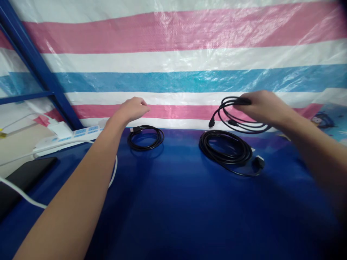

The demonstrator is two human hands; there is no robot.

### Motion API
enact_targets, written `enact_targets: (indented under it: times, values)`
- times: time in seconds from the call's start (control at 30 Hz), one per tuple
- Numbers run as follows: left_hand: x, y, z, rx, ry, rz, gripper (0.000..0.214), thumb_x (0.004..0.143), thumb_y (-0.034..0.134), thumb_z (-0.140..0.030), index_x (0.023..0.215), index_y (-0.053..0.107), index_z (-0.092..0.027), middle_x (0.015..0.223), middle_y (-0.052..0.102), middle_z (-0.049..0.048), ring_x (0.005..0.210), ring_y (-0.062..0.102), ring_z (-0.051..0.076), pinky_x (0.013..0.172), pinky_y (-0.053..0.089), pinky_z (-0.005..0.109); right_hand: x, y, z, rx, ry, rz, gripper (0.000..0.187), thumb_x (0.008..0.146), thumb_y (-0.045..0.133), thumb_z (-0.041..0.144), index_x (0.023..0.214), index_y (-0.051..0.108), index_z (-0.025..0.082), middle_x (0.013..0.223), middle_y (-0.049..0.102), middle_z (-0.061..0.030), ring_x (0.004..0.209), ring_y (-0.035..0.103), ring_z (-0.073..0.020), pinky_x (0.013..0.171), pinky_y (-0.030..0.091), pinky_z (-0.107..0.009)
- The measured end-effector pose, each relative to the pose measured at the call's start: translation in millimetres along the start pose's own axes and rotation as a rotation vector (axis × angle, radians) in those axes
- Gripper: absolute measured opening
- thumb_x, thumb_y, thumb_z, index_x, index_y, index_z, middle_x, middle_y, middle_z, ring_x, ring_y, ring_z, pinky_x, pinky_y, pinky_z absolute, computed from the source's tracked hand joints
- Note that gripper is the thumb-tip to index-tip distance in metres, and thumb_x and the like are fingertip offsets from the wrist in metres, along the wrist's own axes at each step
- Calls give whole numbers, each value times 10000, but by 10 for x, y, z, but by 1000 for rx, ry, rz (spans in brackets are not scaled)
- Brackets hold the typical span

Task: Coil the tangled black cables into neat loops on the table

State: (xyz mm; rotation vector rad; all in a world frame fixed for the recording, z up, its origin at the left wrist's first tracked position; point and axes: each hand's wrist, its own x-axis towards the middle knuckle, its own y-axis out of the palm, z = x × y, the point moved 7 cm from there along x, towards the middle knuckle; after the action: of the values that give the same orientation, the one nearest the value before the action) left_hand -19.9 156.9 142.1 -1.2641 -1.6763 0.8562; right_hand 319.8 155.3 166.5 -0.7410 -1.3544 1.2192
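My left hand (135,108) is raised above and behind a small black cable coil (146,147), apart from it. Its fingers are loosely bent, with a small gap by the thumb, and nothing shows between them. At the right, my right hand (261,105) grips a looped black cable (230,102) in the air. That cable's loops hang loosely, and two dark plug ends dangle to the left of the hand. Below it on the blue tabletop (173,202) lies a thicker black cable coil (225,159), with one black connector (259,162) stretching out to the right.
A white power strip (81,135) with a white charger (61,129) plugged in stands at the left, beside a black flat object (29,177). White cords (24,193) run there. A striped plastic sheet (173,83) hangs behind the table, and a blue metal post (40,61) rises at the left.
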Motion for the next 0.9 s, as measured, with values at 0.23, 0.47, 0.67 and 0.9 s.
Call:
enact_targets:
  times: [0.23,0.47,0.67,0.9]
  values:
    - [-304,-56,-620,-210,292,72,448,804,586,-476,1195,602,-258,1216,617,31,1041,595,220,845,474,302,-341,-514,339,155,104,-348,250,814,521,365,704,460,149,606,386,-24,565,339,-75,570,248,-286]
    - [-837,-296,-1323,-497,726,-29,608,745,716,-253,1322,524,-257,1161,591,25,836,642,160,620,432,195,-601,-518,868,460,-275,-111,314,803,641,458,965,655,189,503,444,29,400,354,-24,372,249,-164]
    - [-1023,-460,-1430,-453,805,-24,103,816,640,-142,897,687,-186,647,543,-4,518,511,74,472,250,170,-676,-563,918,395,-478,-90,302,874,588,472,1059,662,245,543,519,17,418,433,-55,324,281,-162]
    - [-979,-480,-1264,-210,594,204,417,865,575,-459,607,633,-137,528,525,28,512,596,139,418,377,172,-585,-515,861,461,-335,-22,215,855,615,431,882,684,229,608,533,-14,649,590,-151,462,439,-194]
